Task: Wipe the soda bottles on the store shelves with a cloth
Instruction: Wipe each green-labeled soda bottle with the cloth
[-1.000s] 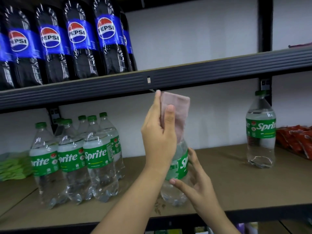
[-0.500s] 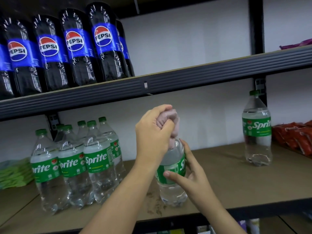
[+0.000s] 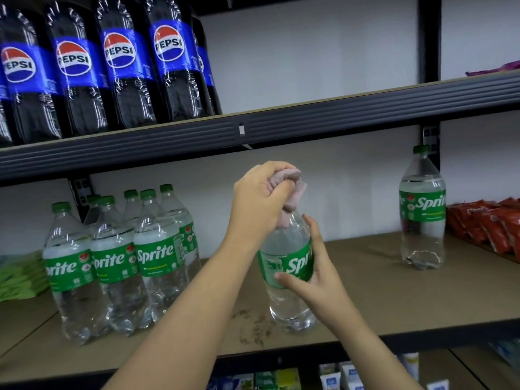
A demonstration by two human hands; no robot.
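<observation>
Both bare forearms reach up and away from the near edge toward the middle of the scene, the left one rising from the lower left, the right one from the lower right. The left hand is higher, fingers curled tight into a fist round a bunched pink cloth. The right hand sits lower, thumb and fingers wrapped round the Sprite bottle at its label.
</observation>
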